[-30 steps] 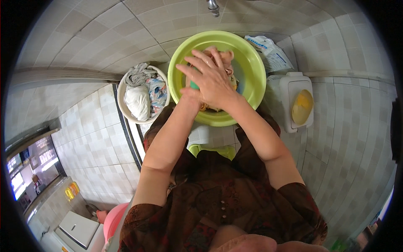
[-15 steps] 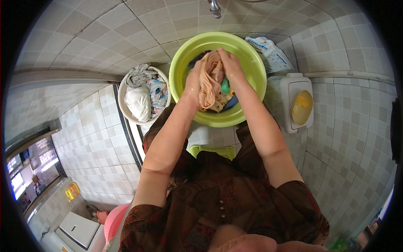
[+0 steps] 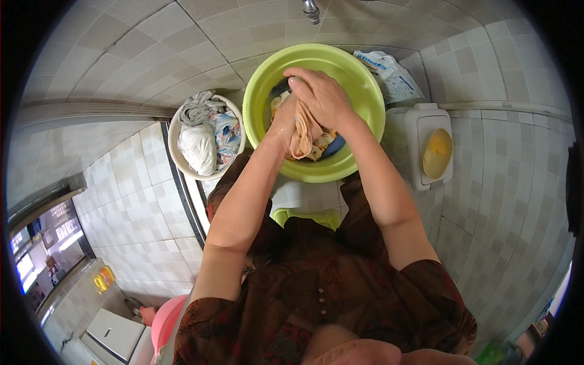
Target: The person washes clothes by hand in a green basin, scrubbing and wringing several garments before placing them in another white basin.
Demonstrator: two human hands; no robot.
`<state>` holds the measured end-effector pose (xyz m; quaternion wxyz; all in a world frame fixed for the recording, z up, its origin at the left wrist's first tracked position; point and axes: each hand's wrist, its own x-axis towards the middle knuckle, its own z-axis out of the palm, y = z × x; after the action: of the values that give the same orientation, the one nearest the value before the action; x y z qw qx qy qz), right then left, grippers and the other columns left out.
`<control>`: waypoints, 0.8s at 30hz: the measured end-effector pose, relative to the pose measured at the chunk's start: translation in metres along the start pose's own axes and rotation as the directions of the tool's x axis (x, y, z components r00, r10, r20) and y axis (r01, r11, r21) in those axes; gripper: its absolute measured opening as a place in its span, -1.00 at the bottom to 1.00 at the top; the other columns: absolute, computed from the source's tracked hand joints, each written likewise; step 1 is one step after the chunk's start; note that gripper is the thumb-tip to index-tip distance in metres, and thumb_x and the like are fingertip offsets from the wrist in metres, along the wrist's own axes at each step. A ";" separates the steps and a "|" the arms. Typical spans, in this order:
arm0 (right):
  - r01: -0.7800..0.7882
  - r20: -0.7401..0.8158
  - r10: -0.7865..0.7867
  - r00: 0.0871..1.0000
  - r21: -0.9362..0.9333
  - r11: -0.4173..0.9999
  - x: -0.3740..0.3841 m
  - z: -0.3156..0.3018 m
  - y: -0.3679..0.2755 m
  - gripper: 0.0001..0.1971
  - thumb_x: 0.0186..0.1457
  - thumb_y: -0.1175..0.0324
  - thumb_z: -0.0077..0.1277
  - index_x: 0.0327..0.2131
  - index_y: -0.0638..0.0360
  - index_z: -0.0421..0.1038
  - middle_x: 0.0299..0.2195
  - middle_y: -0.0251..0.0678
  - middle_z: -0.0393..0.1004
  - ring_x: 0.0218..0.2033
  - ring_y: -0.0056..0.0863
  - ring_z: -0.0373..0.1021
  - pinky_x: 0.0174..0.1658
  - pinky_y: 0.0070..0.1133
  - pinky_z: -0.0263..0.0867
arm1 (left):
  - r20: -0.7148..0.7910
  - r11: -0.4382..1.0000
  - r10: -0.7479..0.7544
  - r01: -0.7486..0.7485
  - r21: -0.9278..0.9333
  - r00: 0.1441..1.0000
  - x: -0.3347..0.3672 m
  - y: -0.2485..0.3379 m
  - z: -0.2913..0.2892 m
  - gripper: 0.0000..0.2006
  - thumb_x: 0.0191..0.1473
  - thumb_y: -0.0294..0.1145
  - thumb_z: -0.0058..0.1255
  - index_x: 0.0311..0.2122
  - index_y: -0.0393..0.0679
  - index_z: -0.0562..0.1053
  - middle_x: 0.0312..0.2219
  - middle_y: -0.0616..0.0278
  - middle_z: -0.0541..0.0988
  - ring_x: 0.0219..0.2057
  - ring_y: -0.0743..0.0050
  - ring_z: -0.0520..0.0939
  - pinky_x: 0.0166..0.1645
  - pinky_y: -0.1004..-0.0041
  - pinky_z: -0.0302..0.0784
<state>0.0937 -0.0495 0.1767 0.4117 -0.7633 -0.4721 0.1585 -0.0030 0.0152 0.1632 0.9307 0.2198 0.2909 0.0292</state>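
Over the lime-green basin, my two hands squeeze a peach-coloured wet cloth between them. My left hand is closed along its left side. From above, my right hand wraps across the top, palm turned toward the left hand. A fold of the cloth hangs below the hands. Beneath it in the basin lie other garments: a pale yellow patterned cloth and a dark blue one. Parts of them are hidden by my hands.
To the left stands a white basket with grey, white and printed clothes. At right are a lidded white bin with a yellow soap dish on it, and a white plastic bag. A metal tap sticks out above the basin.
My right hand has come over the top of the peach cloth, and the cloth is pressed into a smaller bundle. A green item that showed in the basin is now hidden.
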 end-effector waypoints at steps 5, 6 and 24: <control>-0.469 0.072 0.466 0.882 0.031 0.883 0.003 -0.012 0.019 -0.54 0.10 -0.03 -0.15 -0.12 0.14 0.36 -0.16 -0.16 0.44 -0.11 -0.25 0.36 -0.04 -0.50 0.21 | 0.133 0.998 -0.032 0.025 0.059 0.991 -0.003 -0.001 0.002 -0.68 0.22 -0.19 -0.34 -0.05 -0.15 0.29 -0.24 0.20 0.47 -0.31 0.40 0.54 -0.25 0.43 0.52; -0.503 0.098 0.495 0.863 0.244 0.829 0.001 -0.013 0.031 -0.54 0.11 -0.02 -0.14 -0.12 0.17 0.36 -0.19 -0.21 0.45 -0.14 -0.36 0.36 -0.06 -0.54 0.21 | 0.106 0.996 0.003 -0.013 0.092 0.994 -0.003 -0.003 0.005 -0.62 0.17 -0.11 -0.29 -0.03 -0.15 0.31 -0.26 0.19 0.46 -0.38 0.33 0.54 -0.27 0.36 0.54; -0.711 -0.617 0.411 0.671 -0.376 0.595 -0.236 -0.188 0.181 -0.56 -0.02 0.21 0.04 -0.08 0.24 0.30 -0.20 0.03 0.41 -0.13 0.02 0.31 -0.04 -0.31 0.21 | 0.240 0.982 0.012 0.033 -0.184 0.971 0.036 -0.041 -0.001 -0.62 0.21 0.01 -0.43 -0.11 -0.05 0.26 -0.24 -0.01 0.47 -0.33 0.01 0.54 -0.46 0.12 0.49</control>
<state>0.1999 -0.3797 0.1165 0.1794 -0.9761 -0.1067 -0.0599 0.0229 -0.0151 0.1260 0.9757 0.1318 0.1735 0.0246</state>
